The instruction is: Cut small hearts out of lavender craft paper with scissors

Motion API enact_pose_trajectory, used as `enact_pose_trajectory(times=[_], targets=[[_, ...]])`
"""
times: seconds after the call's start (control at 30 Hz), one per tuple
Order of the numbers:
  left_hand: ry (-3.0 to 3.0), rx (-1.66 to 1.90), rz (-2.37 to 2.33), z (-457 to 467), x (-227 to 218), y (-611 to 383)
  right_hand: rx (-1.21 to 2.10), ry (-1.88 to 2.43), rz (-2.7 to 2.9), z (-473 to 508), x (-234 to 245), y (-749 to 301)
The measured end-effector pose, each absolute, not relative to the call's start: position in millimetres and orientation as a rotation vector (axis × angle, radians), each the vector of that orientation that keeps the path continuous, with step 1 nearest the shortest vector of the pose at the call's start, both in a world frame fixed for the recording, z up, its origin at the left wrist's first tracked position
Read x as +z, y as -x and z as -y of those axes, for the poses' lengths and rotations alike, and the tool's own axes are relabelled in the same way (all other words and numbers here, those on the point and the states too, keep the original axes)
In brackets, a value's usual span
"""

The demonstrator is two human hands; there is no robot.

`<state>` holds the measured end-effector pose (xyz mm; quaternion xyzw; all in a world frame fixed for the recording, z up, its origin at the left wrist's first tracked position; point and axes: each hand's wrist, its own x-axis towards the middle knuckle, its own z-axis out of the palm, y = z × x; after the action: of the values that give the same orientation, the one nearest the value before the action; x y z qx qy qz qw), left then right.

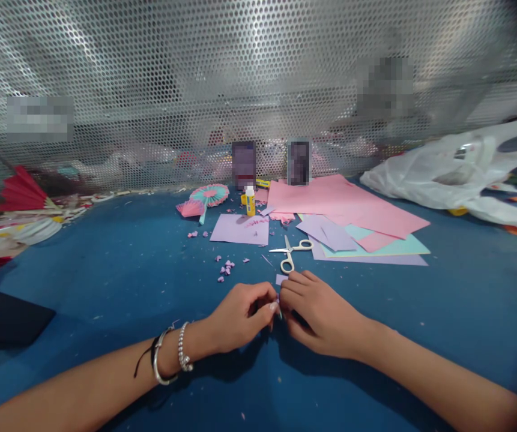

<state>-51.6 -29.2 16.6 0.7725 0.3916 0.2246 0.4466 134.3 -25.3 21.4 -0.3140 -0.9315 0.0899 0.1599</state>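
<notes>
My left hand (pixel 250 313) pinches a small piece of purple paper (pixel 278 297), mostly hidden by the fingertips. Against it, the curled fingers of my right hand (pixel 314 312) meet the left fingertips; what they grip is hidden. Just beyond the right fingers lies a small purple paper square (pixel 281 279). Open scissors (pixel 289 251) with white handles rest a little farther off. Several tiny folded purple paper pieces (pixel 227 267) are scattered ahead of my left hand. Behind them lies a purple paper sheet (pixel 235 230).
A yellow glue stick (pixel 250 203) stands upright near a folded paper fan (pixel 210 195). Pink sheets (pixel 330 198) and other coloured paper lie at the back right, beside a white plastic bag (pixel 442 171). A perforated metal screen (pixel 150 90) closes off the far edge.
</notes>
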Motion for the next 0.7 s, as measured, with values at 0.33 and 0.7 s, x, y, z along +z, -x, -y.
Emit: enact_pose_trajectory(times=[0.33, 0.7], targets=[[-2.05, 0.535, -1.008, 30.3, 18.2, 51.1, 0.294, 0.881, 2.682, 26.5, 25.3, -135.5], [-2.185, 0.544, -1.007, 33.2, 17.6, 51.0, 0.276, 0.911, 2.683, 25.2, 23.8, -137.2]])
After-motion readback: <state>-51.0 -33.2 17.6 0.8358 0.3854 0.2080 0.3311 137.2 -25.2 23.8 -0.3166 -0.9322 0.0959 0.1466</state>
